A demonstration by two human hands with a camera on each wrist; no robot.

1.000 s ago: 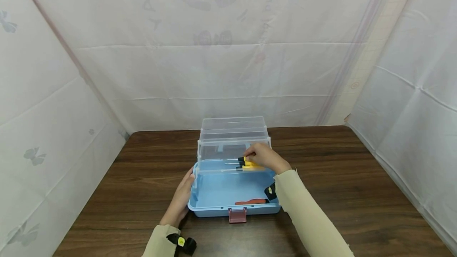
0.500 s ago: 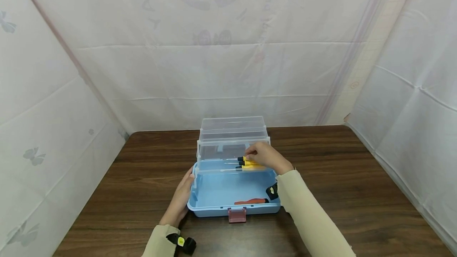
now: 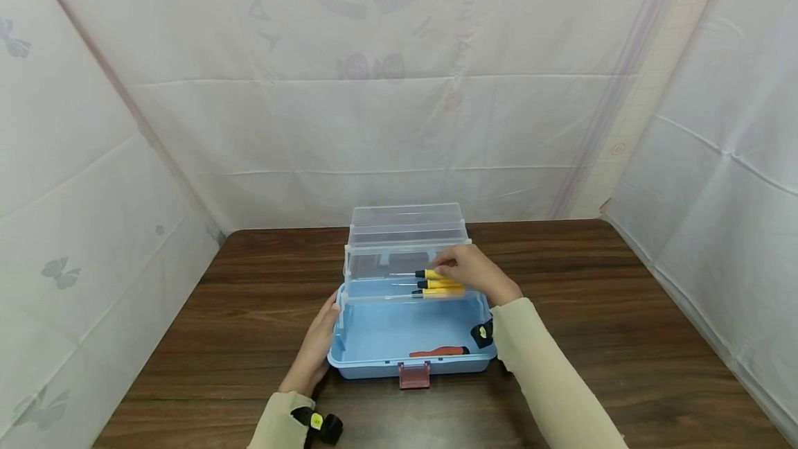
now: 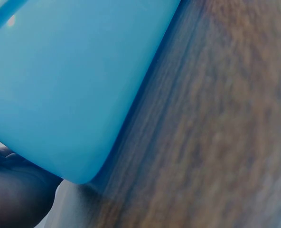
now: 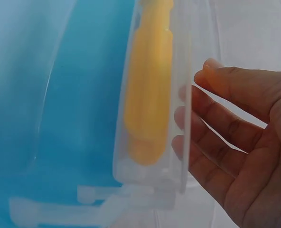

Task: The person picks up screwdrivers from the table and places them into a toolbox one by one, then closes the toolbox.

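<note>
An open blue toolbox (image 3: 374, 331) stands on the wooden table (image 3: 592, 310), its clear lid (image 3: 408, 224) tipped back. A clear tray (image 3: 374, 277) across its rear holds three yellow-handled screwdrivers (image 3: 436, 284) lying side by side. My right hand (image 3: 475, 272) hovers over the tray's right end with relaxed fingers, fingertips by the top handle. In the right wrist view the right hand (image 5: 235, 156) holds nothing, beside the tray wall (image 5: 185, 118) and a yellow handle (image 5: 147, 95). My left hand (image 3: 316, 345) rests flat against the box's left side. The left wrist view shows the box corner (image 4: 64, 85).
A red-handled tool (image 3: 439, 351) lies on the box floor near the front wall. A dark red latch (image 3: 414, 375) hangs at the front. White cloth walls (image 3: 399, 123) close in the table at the back and both sides. Bare wood (image 4: 216, 133) surrounds the box.
My right hand has drawn back and to the right off the screwdriver handles, so all three handles now show. The left hand and the box have stayed put.
</note>
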